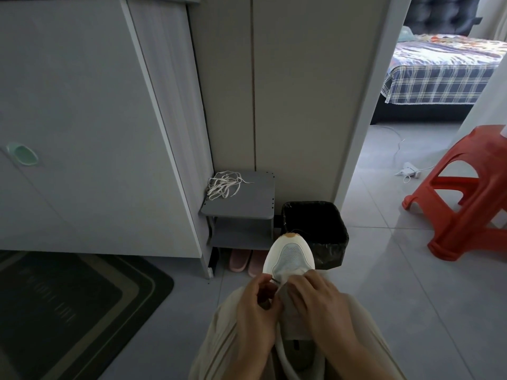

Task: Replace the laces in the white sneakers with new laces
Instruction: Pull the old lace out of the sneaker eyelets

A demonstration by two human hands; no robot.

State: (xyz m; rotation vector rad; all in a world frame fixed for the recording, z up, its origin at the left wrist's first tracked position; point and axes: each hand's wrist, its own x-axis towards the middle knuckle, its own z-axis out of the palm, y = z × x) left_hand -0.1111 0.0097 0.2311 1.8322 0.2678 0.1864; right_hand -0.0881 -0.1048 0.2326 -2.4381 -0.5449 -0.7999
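A white sneaker (289, 256) lies on my lap with its toe pointing away from me. My left hand (256, 311) pinches a thin dark lace (275, 281) at the left eyelets near the toe end. My right hand (321, 305) grips the shoe's grey tongue and right eyelet side with curled fingers. A loose bundle of white laces (223, 184) lies on top of a small grey shelf (255, 198) against the wall. The other sneaker is not in sight.
A black-lined bin (315, 231) stands just beyond the shoe's toe. Pink slippers (241, 260) sit under the shelf. A white cabinet (82, 133) fills the left, a dark mat (68, 311) lies below it. A red plastic stool (466, 193) stands at right.
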